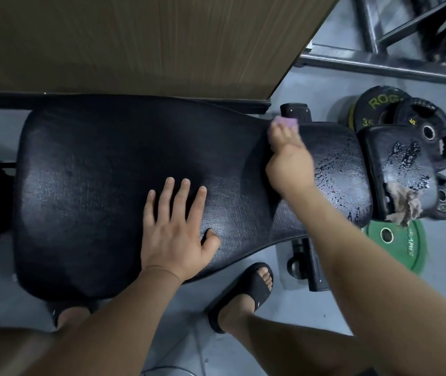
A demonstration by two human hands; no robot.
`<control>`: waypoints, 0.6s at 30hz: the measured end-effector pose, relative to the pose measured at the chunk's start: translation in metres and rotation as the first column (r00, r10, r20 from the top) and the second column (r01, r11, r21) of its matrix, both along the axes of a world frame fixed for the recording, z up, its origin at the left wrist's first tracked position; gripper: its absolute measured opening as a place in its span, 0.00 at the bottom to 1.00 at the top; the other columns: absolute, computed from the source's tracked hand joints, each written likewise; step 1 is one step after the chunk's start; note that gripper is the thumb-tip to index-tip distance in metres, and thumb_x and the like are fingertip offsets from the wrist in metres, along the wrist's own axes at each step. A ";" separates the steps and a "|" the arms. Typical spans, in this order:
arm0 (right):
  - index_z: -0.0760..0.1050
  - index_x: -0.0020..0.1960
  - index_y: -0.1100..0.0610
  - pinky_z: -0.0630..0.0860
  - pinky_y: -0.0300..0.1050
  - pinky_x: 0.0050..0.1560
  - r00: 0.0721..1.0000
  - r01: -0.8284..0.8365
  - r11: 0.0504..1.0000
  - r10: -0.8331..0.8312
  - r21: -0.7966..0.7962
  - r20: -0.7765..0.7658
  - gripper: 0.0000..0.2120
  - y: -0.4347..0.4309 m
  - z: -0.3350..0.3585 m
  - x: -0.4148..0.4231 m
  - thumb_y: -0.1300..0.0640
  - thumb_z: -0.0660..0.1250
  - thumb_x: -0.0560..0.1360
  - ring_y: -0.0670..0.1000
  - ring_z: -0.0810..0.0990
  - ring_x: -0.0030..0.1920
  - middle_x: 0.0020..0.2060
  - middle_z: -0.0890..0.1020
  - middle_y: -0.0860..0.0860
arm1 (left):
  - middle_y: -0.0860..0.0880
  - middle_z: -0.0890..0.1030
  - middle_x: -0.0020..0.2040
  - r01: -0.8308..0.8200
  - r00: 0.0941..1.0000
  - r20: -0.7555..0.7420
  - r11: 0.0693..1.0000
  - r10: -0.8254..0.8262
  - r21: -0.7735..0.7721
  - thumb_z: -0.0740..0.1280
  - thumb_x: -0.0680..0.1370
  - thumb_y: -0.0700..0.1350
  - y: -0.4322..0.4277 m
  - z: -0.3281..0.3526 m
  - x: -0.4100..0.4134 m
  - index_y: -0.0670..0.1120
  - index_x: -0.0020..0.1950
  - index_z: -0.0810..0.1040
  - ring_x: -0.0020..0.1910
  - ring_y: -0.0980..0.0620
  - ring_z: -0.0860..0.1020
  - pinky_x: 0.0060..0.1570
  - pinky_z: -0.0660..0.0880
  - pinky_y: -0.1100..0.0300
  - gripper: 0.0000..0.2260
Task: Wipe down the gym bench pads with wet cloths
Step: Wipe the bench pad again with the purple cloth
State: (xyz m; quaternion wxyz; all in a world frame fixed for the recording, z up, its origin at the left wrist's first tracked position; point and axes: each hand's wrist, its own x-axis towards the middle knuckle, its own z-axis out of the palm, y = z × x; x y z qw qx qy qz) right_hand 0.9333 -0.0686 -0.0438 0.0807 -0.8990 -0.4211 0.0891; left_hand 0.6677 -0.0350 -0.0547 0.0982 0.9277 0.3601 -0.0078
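From the head view, the black back pad (94, 172) of the gym bench lies across the middle, below a wooden panel (135, 42). The left hand (174, 229) rests flat on it, fingers straight and spread. The right hand (288, 161), blurred, grips a purple cloth (284, 122) at the pad's far edge, on its narrow end. Wet streaks shine there and on the seat pad (401, 164) just beside, whose near corner is torn. Black weight plates (384, 107) and a green plate (398, 245) lie on the floor beyond.

We read the yellow-green letters "ROG" and the number "35" on the large black rubber weight plate (373, 103). A yellow "5" stands on the smaller black weight plate (413, 115). White lettering on the green weight plate (399, 249) is too blurred to read.
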 end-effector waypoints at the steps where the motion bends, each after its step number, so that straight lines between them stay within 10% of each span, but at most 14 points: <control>1: 0.66 0.77 0.64 0.61 0.53 0.79 0.997 -0.080 0.996 0.080 0.038 0.000 0.37 -0.003 -0.002 -0.021 0.68 0.52 0.67 0.63 0.61 0.79 0.77 0.68 0.60 | 0.41 0.65 0.79 -0.003 1.000 -0.003 1.000 0.003 0.001 0.63 0.73 0.60 0.000 0.000 0.000 0.47 0.79 0.67 0.81 0.38 0.56 0.77 0.52 0.35 0.36; 7: 0.64 0.80 0.57 0.62 0.49 0.78 0.901 -0.434 0.901 0.434 -0.013 -0.024 0.36 -0.045 -0.003 -0.069 0.64 0.49 0.71 0.56 0.61 0.79 0.77 0.68 0.54 | 0.40 0.65 0.79 0.004 1.000 -0.016 1.000 -0.004 0.020 0.63 0.73 0.61 0.000 0.000 0.000 0.47 0.79 0.66 0.81 0.37 0.56 0.77 0.53 0.35 0.36; 13: 0.57 0.81 0.60 0.55 0.51 0.81 0.992 -0.126 0.988 0.126 -0.090 -0.012 0.39 -0.006 0.007 -0.014 0.71 0.54 0.71 0.60 0.54 0.81 0.80 0.60 0.57 | 0.41 0.64 0.79 0.002 0.999 -0.032 1.000 -0.001 0.030 0.62 0.74 0.62 -0.001 -0.001 0.001 0.48 0.80 0.65 0.81 0.38 0.55 0.77 0.52 0.35 0.36; 18: 0.65 0.78 0.63 0.59 0.52 0.80 0.894 -0.448 0.894 0.448 -0.018 0.025 0.35 -0.025 -0.004 -0.082 0.65 0.52 0.71 0.61 0.63 0.78 0.76 0.69 0.59 | 0.41 0.64 0.79 -0.002 1.000 -0.028 0.999 0.003 0.043 0.60 0.74 0.62 -0.001 -0.001 0.000 0.47 0.80 0.65 0.81 0.38 0.56 0.77 0.53 0.35 0.36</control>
